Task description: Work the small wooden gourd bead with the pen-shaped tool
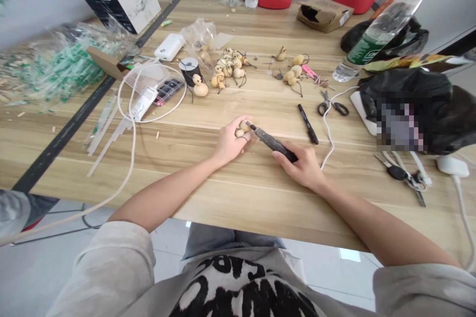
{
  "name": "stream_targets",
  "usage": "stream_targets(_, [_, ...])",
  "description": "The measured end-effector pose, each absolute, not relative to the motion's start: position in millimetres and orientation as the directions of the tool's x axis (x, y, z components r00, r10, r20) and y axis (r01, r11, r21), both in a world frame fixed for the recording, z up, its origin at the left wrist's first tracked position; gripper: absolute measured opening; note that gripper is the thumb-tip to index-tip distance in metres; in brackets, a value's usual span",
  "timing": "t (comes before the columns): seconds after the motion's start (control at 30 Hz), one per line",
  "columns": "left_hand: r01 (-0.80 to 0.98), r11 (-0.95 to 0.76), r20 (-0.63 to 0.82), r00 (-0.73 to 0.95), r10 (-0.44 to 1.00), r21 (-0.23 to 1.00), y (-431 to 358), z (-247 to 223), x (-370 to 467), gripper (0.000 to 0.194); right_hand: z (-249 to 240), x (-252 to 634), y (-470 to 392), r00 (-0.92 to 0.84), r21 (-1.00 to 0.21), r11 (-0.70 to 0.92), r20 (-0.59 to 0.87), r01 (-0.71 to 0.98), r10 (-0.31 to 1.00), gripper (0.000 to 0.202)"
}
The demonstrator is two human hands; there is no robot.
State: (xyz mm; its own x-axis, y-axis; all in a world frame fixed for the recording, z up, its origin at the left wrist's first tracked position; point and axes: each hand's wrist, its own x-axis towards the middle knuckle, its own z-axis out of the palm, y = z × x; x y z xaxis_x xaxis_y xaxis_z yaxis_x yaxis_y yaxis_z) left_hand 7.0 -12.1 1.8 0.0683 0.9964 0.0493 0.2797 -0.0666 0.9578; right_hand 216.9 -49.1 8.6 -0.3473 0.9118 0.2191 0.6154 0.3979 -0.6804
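Near the middle of the wooden table, my left hand [231,142] is closed around a small pale gourd [240,133] with a dark cord. My right hand [303,162] grips a dark grey pen-shaped tool [273,143], its tip at the gourd's upper right side. Whether the tip touches the gourd is too small to tell. Beyond my hands lies a cluster of small gourds [229,65] with dark cords, some with drawn marks. One gourd [200,87] stands beside a spool of black cord [189,70]. More gourds [292,74] lie at the back right.
A black marker [307,124] and scissors [332,107] lie right of my hands. Further right are a water bottle [386,25], black bags [446,104] and keys [399,173]. A white cable [132,158] loops across the left side, near green-white packets [67,67].
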Motion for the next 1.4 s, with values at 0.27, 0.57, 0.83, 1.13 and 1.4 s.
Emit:
stream_targets(0.27, [0.285, -0.052, 0.034, 0.069, 0.997, 0.957, -12.0, 2.6, 6.5, 0.042, 9.2, 216.5, -49.6, -0.378, -0.666, 0.418, 0.214, 0.618, 0.901, 0.032])
stream_targets(0.57, [0.277, -0.062, 0.047, 0.06, 0.997, 0.959, -11.9, 1.3, 7.7, 0.04, 6.9, 217.1, -48.1, -0.331, -0.673, 0.403, 0.241, 0.62, 0.912, 0.034])
stream_targets(0.83, [0.271, -0.051, 0.032, 0.073, 0.997, 0.961, -11.8, 2.5, 6.7, 0.04, 9.2, 216.9, -48.6, -0.358, -0.677, 0.415, 0.232, 0.608, 0.904, 0.032])
stream_targets(1.13, [0.296, -0.042, 0.022, 0.071, 0.997, 0.954, -12.1, 2.8, 5.8, 0.043, 8.6, 216.3, -50.0, -0.379, -0.661, 0.424, 0.221, 0.619, 0.899, 0.033])
stream_targets(1.4, [0.287, -0.063, 0.047, 0.063, 0.997, 0.956, -11.3, 1.2, 6.8, 0.041, 8.4, 216.6, -48.9, -0.347, -0.671, 0.418, 0.247, 0.613, 0.905, 0.031])
